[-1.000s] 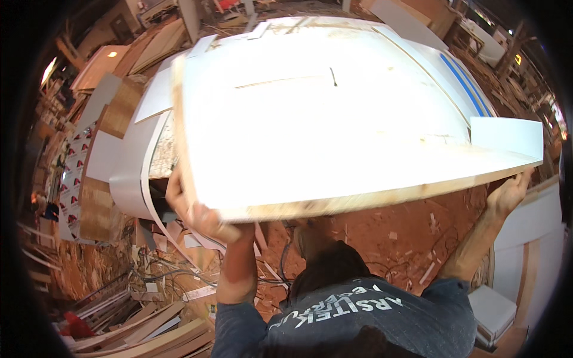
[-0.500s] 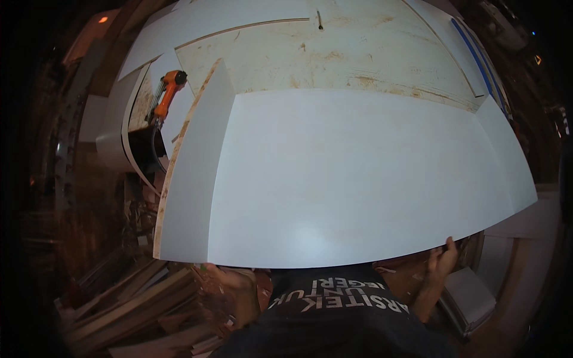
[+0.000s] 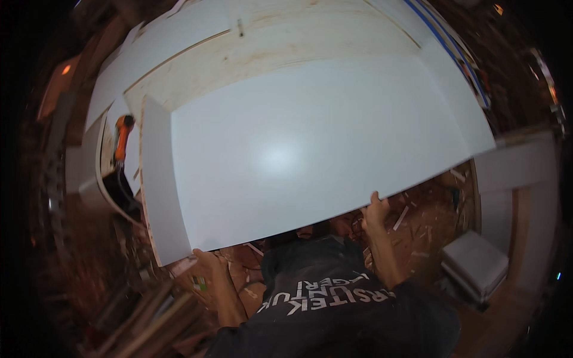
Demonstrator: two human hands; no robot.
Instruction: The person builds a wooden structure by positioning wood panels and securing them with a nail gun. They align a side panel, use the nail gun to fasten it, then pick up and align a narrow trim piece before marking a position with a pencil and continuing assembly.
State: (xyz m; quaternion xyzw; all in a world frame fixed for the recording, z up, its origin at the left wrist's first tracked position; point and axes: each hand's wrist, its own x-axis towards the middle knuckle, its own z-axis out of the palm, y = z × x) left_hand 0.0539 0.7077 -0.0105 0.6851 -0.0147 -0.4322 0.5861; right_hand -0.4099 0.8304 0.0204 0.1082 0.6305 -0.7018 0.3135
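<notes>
A large white panel piece (image 3: 310,143) with an upright side board (image 3: 156,179) at its left and another at its right lies over a pale, stained board (image 3: 197,71). My left hand (image 3: 208,259) grips the panel’s near edge beside the left side board, fingertips at the edge. My right hand (image 3: 375,210) is closed on the same edge farther right. Left of the panel, an orange and black power tool (image 3: 123,137) rests beside curved white pieces (image 3: 92,155).
Blue strips (image 3: 447,48) run along the far right of the work surface. Stacked white boards (image 3: 471,262) stand at lower right, long timber strips (image 3: 143,322) lie at lower left, and scraps and offcuts (image 3: 412,227) litter the reddish floor under the panel’s near edge.
The white piece has come down from a raised, tilted position, revealing the orange tool. Since the middle frame it sits higher in view, and my right hand grips farther up and left in the picture.
</notes>
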